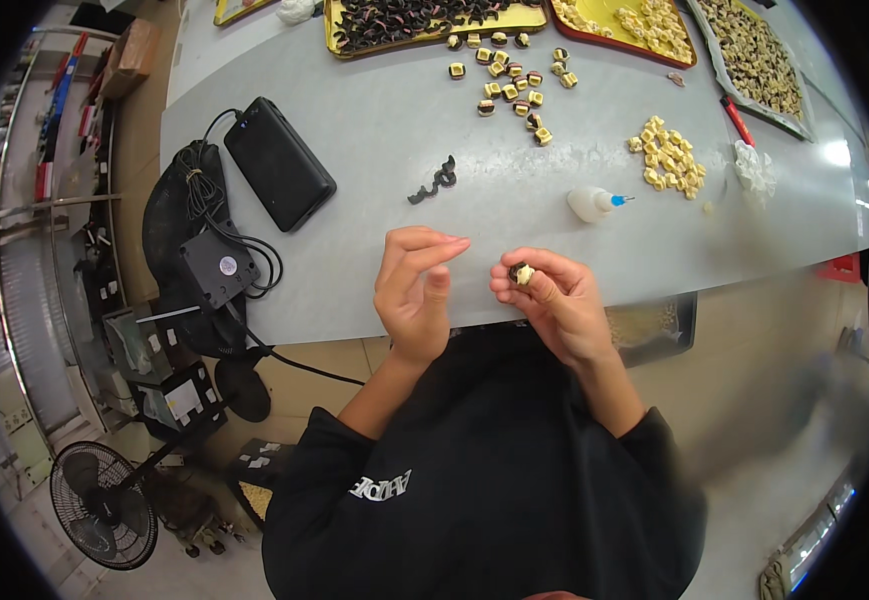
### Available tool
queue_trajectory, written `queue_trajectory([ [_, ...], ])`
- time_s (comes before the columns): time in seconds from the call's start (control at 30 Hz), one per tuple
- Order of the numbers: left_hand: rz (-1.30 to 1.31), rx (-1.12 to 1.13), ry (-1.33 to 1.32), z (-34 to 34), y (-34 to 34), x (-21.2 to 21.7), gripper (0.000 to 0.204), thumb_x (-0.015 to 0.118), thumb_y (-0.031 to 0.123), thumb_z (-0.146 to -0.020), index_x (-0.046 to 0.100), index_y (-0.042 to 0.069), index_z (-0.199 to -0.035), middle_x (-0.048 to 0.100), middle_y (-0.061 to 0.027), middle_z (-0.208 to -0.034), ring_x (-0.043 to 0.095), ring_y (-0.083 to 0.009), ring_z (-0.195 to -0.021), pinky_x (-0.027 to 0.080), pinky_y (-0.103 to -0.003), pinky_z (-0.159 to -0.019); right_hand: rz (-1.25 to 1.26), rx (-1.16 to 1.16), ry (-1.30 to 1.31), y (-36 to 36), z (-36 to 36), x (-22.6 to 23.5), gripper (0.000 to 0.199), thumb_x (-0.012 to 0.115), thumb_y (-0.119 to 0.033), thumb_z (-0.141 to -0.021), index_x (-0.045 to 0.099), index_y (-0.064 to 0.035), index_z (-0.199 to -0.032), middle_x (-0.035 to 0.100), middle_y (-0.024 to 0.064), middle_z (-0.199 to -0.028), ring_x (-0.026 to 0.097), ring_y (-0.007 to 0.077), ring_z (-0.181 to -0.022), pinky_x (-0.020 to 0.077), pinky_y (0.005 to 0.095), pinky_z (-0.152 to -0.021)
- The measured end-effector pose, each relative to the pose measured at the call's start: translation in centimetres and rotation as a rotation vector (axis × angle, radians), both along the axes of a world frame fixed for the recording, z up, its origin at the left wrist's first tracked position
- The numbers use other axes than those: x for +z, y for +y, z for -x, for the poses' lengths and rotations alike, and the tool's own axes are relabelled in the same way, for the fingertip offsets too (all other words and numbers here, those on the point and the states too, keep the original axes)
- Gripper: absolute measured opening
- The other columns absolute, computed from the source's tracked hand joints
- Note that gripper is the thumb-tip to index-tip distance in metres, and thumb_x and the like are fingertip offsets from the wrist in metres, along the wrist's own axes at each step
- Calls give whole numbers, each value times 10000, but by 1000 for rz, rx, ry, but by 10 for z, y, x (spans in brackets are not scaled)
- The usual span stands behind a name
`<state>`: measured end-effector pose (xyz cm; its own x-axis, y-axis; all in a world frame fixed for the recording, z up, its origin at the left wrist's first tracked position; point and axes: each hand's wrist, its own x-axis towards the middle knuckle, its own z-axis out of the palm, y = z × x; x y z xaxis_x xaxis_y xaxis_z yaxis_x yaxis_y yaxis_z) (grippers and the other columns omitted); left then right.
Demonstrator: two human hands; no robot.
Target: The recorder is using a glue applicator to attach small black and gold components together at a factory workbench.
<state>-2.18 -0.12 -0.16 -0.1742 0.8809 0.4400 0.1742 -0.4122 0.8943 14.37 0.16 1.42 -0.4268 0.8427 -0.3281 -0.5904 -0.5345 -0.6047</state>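
Observation:
My right hand [566,308] pinches a small black-and-cream piece [522,273] between thumb and fingers, just above the table's near edge. To its left, my left hand [416,295] holds nothing, its fingers extended and apart from the thumb. Beyond both hands lie a few black curved pieces [435,181]. A white squeeze bottle [590,205] with a blue needle tip lies on its side, pointing right. Further right is a pile of small cream pieces [670,158]. Several joined black-and-cream pieces [510,88] are scattered toward the far side.
Along the far edge stand a yellow tray [334,42] of black pieces, a red-rimmed tray [614,42] of cream pieces and a white-lined tray [794,124]. A black power pack [279,165] with cables sits at left. A red pen-like tool [737,120] and crumpled tissue [754,172] lie right.

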Motion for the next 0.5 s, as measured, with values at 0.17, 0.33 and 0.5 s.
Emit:
queue_trajectory([
  [0.17,51,18,-88,-2,-1,2,179,551,138,-894,642,-16,-898,565,-110,-904,523,-216,-867,439,-322,-768,-134,-39,47,-3,-4,-12,319,595,-139,-877,546,66,-1116,616,140,-951,584,177,-799,476,277,-749],
  [0.33,72,-5,-66,-1,-2,2,132,638,122,-822,652,11,-892,580,-94,-927,521,-225,-880,441,-329,-778,-78,-41,-56,-2,-3,-4,393,641,-131,-841,505,58,-1158,626,133,-910,590,171,-793,476,272,-734],
  [0.5,-60,-253,208,-1,3,8,242,760,133,-668,677,85,-891,606,-47,-1002,513,-246,-915,447,-350,-781,-160,-16,-136,-1,-2,6,534,695,-68,-780,426,42,-1228,627,133,-890,591,161,-767,483,261,-707],
])
